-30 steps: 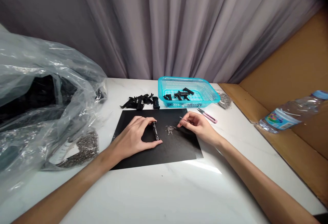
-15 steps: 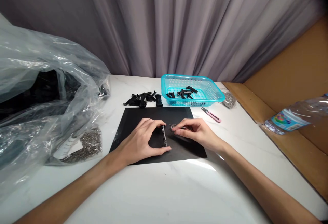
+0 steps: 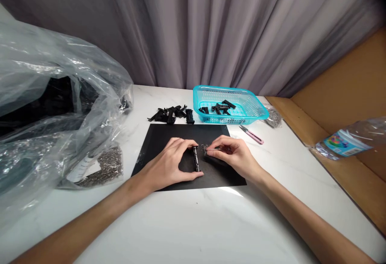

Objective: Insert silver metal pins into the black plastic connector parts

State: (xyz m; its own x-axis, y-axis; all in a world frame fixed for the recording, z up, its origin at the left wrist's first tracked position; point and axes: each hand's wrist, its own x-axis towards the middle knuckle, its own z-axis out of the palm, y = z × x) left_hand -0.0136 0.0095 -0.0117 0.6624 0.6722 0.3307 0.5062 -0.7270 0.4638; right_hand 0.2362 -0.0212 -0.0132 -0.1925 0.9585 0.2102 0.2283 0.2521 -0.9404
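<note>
The left hand (image 3: 169,161) has a wide grip on a long, thin, black plastic part (image 3: 196,159), with the thumb at the near end and a finger at the far end. The part is over the flat black mat (image 3: 217,177) on the shiny white worktop (image 3: 181,223), and its long side runs almost straight away from the person. Just to the right of its far end is a little pile of tiny silver metal bits (image 3: 204,149), between the part and the right hand (image 3: 232,151). The right hand is nearer to the pile, which is just left of its fingertips. Its grip is narrow, pinching a thin, pale stick-like thing (image 3: 214,149) that points left. I can't tell if it touches the bits.
</note>
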